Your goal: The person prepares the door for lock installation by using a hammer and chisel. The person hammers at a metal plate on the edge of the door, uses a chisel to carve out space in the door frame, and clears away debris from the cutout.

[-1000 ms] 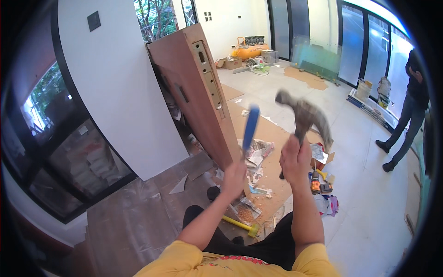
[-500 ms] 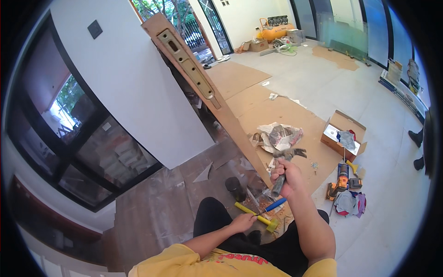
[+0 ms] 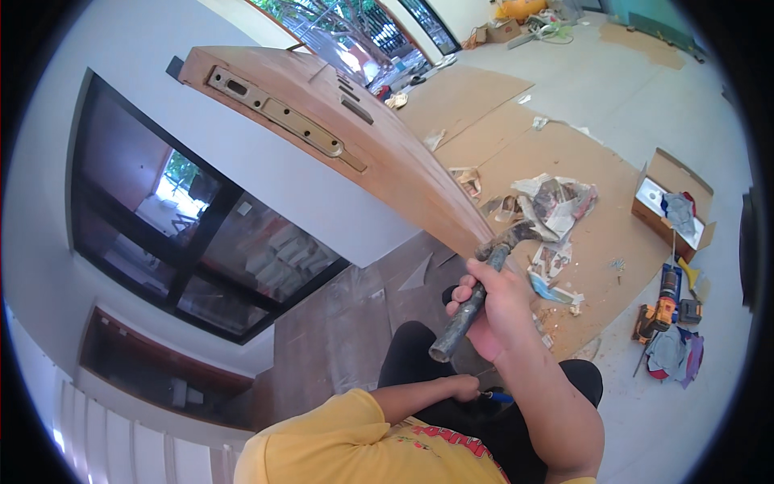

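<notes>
In my right hand (image 3: 501, 302) is a claw hammer (image 3: 465, 325), gripped by its dark, worn handle, with the head up and forward. My left hand (image 3: 462, 388) is low by my lap, closed on a blue-handled chisel (image 3: 500, 397); its blade end is hidden by the fingers. Ahead of both hands stands a wooden door (image 3: 411, 194), looking tilted in the view. A brass-coloured lock plate (image 3: 278, 117) with several holes sits in its edge, and slots show on its face.
Crumpled paper (image 3: 556, 206) and wood chips lie on cardboard sheets (image 3: 597, 278). To the right are an open carton (image 3: 669, 206) with a cloth, a cordless drill (image 3: 665, 302) and rags (image 3: 671, 355). A dark-framed window (image 3: 197, 226) is at left, and an orange compressor (image 3: 520, 10) at the back.
The view has swung, and the door edge appears larger and further left. My right hand has brought the hammer nearer. My left hand has drawn back with the chisel; the yellow tool is out of sight.
</notes>
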Tool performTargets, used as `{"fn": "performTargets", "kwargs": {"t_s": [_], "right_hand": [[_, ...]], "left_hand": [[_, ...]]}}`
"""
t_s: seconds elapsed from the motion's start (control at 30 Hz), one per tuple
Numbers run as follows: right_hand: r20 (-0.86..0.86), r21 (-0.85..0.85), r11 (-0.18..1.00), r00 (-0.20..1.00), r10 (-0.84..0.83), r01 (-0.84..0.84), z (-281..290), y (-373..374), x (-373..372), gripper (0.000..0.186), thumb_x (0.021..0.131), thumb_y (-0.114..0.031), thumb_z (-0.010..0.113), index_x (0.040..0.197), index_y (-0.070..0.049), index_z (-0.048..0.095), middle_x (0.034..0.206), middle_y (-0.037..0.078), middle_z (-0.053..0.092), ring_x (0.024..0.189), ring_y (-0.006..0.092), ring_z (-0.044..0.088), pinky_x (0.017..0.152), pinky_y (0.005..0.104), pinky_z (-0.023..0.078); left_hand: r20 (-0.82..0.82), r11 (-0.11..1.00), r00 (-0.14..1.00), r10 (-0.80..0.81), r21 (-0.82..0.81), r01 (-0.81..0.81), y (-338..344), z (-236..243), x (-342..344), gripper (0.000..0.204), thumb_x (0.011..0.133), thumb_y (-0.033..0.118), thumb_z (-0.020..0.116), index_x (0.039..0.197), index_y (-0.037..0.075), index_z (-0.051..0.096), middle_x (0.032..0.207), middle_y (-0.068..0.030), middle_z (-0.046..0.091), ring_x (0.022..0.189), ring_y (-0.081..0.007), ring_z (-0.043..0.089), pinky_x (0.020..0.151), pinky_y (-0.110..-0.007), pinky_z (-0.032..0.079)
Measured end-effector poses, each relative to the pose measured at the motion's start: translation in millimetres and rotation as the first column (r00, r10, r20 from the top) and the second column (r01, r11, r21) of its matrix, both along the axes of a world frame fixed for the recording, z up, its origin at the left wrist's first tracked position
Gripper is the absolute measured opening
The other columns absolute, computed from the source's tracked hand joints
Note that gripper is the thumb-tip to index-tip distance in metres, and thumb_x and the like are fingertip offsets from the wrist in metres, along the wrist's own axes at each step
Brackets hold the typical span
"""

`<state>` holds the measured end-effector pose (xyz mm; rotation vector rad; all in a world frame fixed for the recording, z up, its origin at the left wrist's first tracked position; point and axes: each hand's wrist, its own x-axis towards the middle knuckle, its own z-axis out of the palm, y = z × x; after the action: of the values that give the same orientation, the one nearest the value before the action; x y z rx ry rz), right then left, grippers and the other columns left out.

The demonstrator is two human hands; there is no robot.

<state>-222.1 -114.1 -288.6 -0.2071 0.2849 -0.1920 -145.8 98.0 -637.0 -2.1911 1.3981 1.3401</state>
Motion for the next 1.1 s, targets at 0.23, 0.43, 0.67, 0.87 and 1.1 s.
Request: {"fn": "performTargets", "kwargs": {"t_s": [0.23,0.43,0.67,0.87,1.1], "right_hand": [[0.08,0.005,0.995,0.992,0.097,-0.098,12,-1,-13,0.017,0.095,-0.013,0.057,0.096,-0.007,0.042,0.08,0.005,0.05,0.064,0.0172,0.058,0.057,0.0388,0.053],[0.09,-0.016,0.994,0.99,0.107,-0.106,13,-4,-9,0.016,0.096,-0.013,0.056,0.096,-0.008,0.041,0.08,0.005,0.049,0.064,0.0163,0.057,0.057,0.0378,0.053],[0.034,-0.047,0.997,0.998,0.059,-0.057,11,-3,0,0.016,0.094,-0.013,0.058,0.093,-0.01,0.043,0.073,0.002,0.049,0.061,0.0135,0.053,0.056,0.0358,0.047],[0.006,-0.085,0.994,0.997,0.072,-0.071,7,-4,0,0.015,0.094,-0.01,0.056,0.091,-0.01,0.041,0.072,0.003,0.048,0.059,0.0146,0.053,0.053,0.0354,0.047],[-0.073,-0.127,0.988,0.995,0.074,-0.083,-11,-5,2,0.013,0.094,-0.011,0.056,0.091,-0.011,0.043,0.068,0.0,0.046,0.054,0.0106,0.048,0.049,0.0294,0.042]], "left_hand": [[-0.007,0.979,0.989,-0.145,0.142,0.145,-10,-4,-2,0.031,0.087,0.024,0.057,0.1,-0.001,0.071,0.105,-0.0244,0.068,0.1,-0.0396,0.065,0.087,-0.047,0.05],[-0.017,0.964,0.984,-0.175,0.198,0.175,-16,4,-4,0.028,0.086,0.02,0.057,0.103,0.002,0.071,0.107,-0.0227,0.068,0.103,-0.0389,0.064,0.089,-0.046,0.05],[-0.006,0.955,0.98,-0.2,0.221,0.197,-27,27,-2,0.027,0.085,0.017,0.058,0.106,0.005,0.071,0.11,-0.0208,0.068,0.106,-0.0379,0.063,0.091,-0.045,0.049],[-0.013,0.951,0.975,-0.222,0.219,0.219,-32,43,-12,0.027,0.085,0.014,0.059,0.109,0.008,0.071,0.112,-0.0191,0.068,0.108,-0.0372,0.063,0.093,-0.044,0.048],[-0.036,0.981,0.981,-0.19,0.034,0.192,-13,-5,-7,0.024,0.076,0.011,0.063,0.097,0.005,0.074,0.104,-0.0189,0.07,0.101,-0.0345,0.066,0.085,-0.043,0.051]]}}
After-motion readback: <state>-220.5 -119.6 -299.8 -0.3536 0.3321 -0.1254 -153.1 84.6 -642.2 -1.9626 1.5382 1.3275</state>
